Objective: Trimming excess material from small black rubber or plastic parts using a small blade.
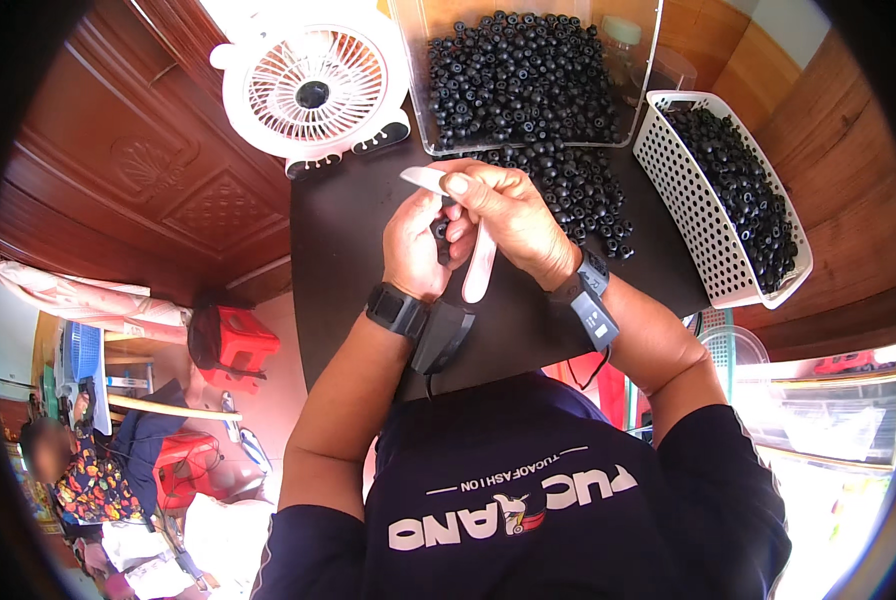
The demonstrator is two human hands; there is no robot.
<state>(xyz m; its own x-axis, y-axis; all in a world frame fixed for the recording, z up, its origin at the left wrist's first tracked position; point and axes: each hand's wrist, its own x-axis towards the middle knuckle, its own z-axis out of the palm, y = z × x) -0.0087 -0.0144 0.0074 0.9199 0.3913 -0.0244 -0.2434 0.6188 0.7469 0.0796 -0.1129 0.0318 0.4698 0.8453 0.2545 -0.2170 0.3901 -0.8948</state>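
Observation:
My right hand [516,212] grips a small knife [481,265] with a pale pinkish handle. Its short blade sticks out past the thumb, over the fingertips of my left hand [413,245]. The left palm is turned up with its fingers curled around a small black round part [441,229]; how many it holds is partly hidden. Just beyond both hands, a loose pile of black round parts with holes [578,195] spills over the dark tabletop [343,240]. Each wrist wears a black strapped device.
A clear plastic bin [420,110] full of these black parts lies on its side at the back. To the right stands a white perforated basket [683,185] of them. A white fan [313,90] is at back left. Red stools [238,345] and another person [98,480] are at far left.

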